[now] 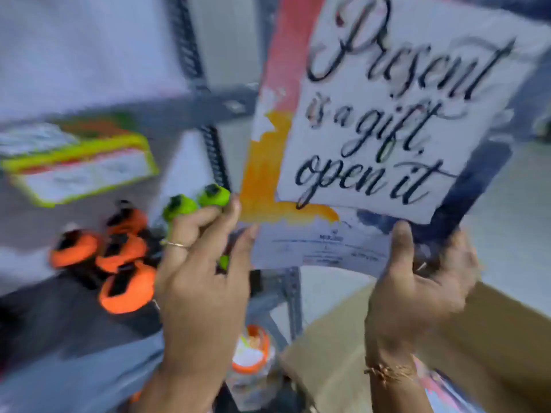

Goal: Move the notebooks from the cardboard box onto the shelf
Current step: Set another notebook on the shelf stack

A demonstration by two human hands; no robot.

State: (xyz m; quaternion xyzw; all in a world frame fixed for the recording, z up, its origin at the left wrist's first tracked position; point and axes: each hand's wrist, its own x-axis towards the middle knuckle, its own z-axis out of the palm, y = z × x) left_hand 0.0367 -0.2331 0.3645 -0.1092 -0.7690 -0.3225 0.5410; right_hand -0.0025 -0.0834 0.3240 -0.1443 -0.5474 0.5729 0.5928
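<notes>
A notebook (384, 120) with a pink, orange and dark blue cover and script lettering is held up in front of me, tilted. My right hand (417, 287) grips its lower right corner, thumb on the cover. My left hand (202, 263) sits at the lower left edge with fingers spread, fingertips touching or nearly touching the cover. The cardboard box (492, 338) lies open at the lower right, with a pink notebook edge (441, 389) showing inside. The grey metal shelf (59, 222) is to the left. The view is blurred.
On the shelf lie several orange items (119, 257), two green ones (193, 201) and a yellow-edged pack (80, 168). A perforated shelf upright (214, 150) stands between shelf and notebook. A clear jar with an orange rim (253, 356) sits below.
</notes>
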